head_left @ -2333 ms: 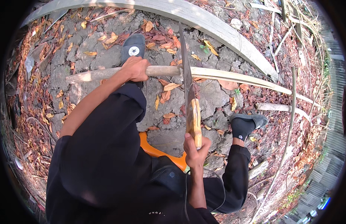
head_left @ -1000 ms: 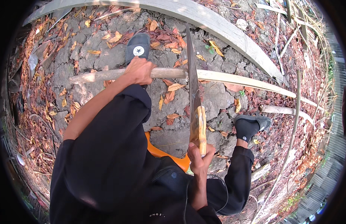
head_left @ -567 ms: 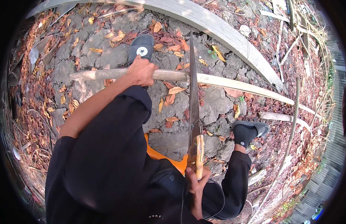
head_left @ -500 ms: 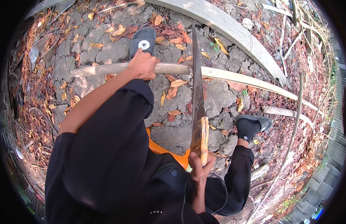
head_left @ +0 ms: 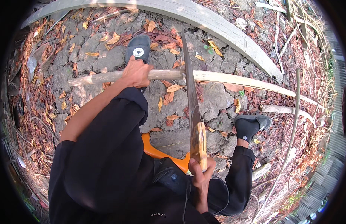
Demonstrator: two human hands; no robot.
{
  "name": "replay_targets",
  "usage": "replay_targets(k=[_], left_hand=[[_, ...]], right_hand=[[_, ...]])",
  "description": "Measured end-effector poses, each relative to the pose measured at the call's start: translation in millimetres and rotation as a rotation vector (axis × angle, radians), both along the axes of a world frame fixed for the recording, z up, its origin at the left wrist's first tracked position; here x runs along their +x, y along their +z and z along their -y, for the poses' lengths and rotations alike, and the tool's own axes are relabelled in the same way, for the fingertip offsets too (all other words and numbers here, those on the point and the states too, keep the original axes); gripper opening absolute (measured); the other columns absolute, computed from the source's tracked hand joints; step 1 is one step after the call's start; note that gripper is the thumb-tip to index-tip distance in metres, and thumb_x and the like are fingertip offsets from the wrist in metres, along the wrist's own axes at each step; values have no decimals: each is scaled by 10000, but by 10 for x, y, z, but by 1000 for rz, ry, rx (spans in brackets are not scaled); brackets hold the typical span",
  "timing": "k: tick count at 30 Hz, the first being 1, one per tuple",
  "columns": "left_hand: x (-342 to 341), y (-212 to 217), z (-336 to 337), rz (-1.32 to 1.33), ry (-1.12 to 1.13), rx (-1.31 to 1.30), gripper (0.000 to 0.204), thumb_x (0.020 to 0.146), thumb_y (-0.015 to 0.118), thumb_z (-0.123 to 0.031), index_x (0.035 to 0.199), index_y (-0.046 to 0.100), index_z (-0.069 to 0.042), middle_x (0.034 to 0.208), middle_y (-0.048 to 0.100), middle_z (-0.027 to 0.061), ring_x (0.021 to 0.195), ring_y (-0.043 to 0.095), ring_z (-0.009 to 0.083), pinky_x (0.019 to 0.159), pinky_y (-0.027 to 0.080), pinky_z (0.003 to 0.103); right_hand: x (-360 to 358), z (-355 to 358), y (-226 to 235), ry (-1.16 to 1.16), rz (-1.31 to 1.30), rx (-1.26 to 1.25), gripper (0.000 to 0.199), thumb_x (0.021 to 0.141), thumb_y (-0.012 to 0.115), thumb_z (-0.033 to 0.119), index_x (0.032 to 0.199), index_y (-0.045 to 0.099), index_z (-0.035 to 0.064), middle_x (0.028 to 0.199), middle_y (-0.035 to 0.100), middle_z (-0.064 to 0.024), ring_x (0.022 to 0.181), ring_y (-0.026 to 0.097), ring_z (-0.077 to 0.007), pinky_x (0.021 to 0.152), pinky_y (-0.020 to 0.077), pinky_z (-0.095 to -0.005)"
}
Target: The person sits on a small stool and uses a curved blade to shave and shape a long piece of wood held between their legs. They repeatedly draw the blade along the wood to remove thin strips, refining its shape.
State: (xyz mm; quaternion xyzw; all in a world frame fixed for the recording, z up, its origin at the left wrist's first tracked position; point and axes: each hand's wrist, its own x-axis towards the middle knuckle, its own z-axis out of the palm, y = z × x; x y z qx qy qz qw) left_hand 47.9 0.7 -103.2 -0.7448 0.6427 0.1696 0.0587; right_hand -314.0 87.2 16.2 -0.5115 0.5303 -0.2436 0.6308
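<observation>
My left hand (head_left: 138, 73) is closed around a long wooden pole (head_left: 163, 74), near its left part and just by my left shoe (head_left: 138, 49). The pole runs crosswise, brownish on the left and pale, stripped-looking on the right. In my right hand (head_left: 202, 176) is the wooden handle of a handsaw (head_left: 192, 100). Its long dark blade points away from me and crosses the pole to the right of my left hand. How deep the blade sits in the wood cannot be made out.
A grey plank (head_left: 221, 31) lies across the far side. Dry leaves litter the cracked soil. My right shoe (head_left: 252, 125) stands near a short branch (head_left: 279, 109) and a thin upright-looking stick (head_left: 294, 123). An orange plastic piece (head_left: 158, 152) shows under me.
The saw's tip has swung slightly left, so the blade leans more. The view has shifted a little. Both hands keep their grips.
</observation>
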Motion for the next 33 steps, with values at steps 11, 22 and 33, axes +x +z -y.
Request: replay_targets(k=[11, 22, 33], left_hand=[[15, -20, 8, 29, -7, -33, 269, 698, 677, -223, 949, 738, -148, 731, 681, 159, 814, 673, 309, 837, 397, 427], [-47, -2, -24, -1, -31, -33, 290, 676, 670, -232, 941, 737, -134, 709, 679, 164, 770, 677, 324, 816, 402, 426], [-37, -56, -71, -26, -24, -60, 370, 607, 638, -184, 950, 735, -83, 699, 676, 187, 743, 683, 350, 856, 397, 446]], right_hand=[[-126, -205, -8, 22, 23, -69, 273, 786, 616, 107, 570, 479, 9, 501, 449, -6, 440, 395, -84, 440, 270, -269], [35, -161, 5, 132, -43, -186, 249, 772, 654, 78, 580, 510, 10, 477, 416, -51, 396, 430, -169, 456, 327, -322], [-184, -231, 234, 42, 29, -53, 262, 795, 626, 82, 586, 490, 0, 508, 442, 8, 470, 395, -86, 457, 298, -307]])
